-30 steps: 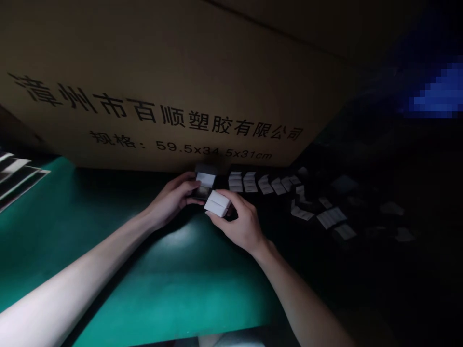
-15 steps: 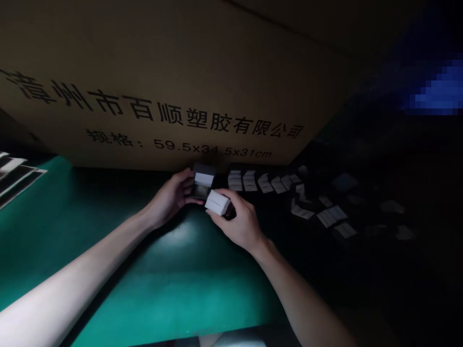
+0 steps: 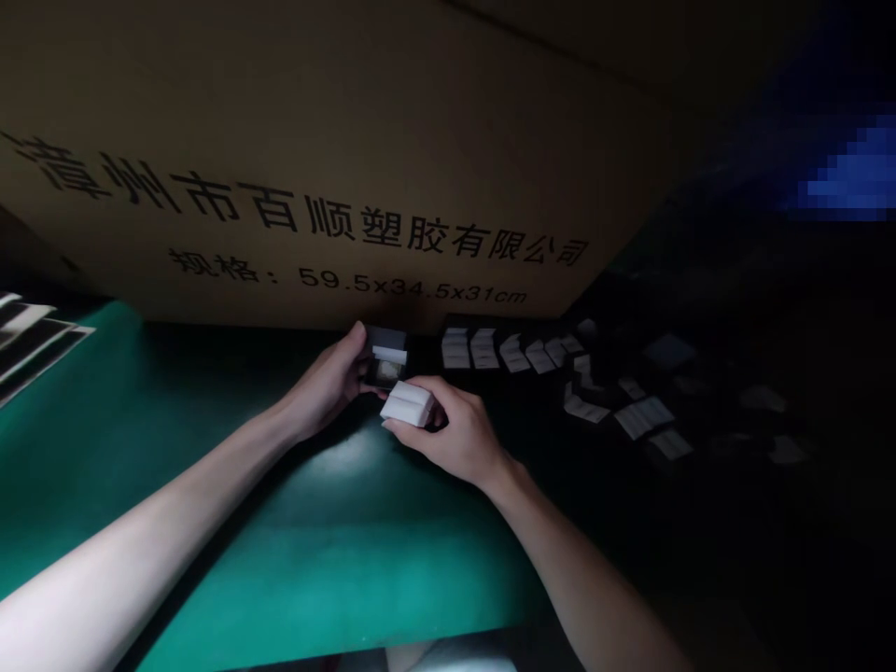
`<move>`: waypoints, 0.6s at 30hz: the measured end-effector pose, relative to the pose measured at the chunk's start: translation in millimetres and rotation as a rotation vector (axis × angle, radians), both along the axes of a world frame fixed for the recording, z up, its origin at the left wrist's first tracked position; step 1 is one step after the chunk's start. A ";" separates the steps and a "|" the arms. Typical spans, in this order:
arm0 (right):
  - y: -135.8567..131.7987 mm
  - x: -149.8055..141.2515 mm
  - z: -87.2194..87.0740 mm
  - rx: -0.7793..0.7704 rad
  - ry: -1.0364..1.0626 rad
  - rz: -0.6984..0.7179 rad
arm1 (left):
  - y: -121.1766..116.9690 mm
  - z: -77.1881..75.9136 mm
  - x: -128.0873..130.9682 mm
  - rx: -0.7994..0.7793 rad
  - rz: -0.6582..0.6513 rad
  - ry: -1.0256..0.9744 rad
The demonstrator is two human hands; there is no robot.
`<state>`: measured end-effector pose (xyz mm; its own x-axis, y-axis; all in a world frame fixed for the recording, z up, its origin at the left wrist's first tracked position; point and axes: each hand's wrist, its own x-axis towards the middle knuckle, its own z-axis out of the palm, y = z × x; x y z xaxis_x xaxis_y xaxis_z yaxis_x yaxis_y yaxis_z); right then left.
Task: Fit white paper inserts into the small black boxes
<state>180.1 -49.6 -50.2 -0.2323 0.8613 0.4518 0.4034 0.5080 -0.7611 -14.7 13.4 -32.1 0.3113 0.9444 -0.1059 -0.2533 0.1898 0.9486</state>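
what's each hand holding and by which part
Left hand: open dark box, by its left side. Right hand: white block, across its near and far sides.

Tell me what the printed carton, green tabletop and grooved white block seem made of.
Printed carton: likely matte cardboard, judging by its plain brown face and black lettering.
Green tabletop: smooth, slightly glossy, perhaps rubber or vinyl, since it shows a soft highlight.
Grooved white block: matte, showing no shine; possibly foam, but dim light leaves that open.

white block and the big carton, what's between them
In the head view, the small open dark box, held in the left hand, lies between the white block and the carton.
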 end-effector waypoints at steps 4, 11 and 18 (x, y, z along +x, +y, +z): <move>1.3 -0.2 1.8 0.091 -0.018 -0.027 | -0.9 1.8 -1.1 0.011 -0.021 0.031; 4.4 2.3 5.4 0.195 0.010 -0.136 | 0.4 -1.6 -3.4 0.034 -0.064 0.073; 4.6 2.6 3.0 0.183 0.009 -0.159 | 1.7 -2.6 -2.8 0.031 -0.046 0.075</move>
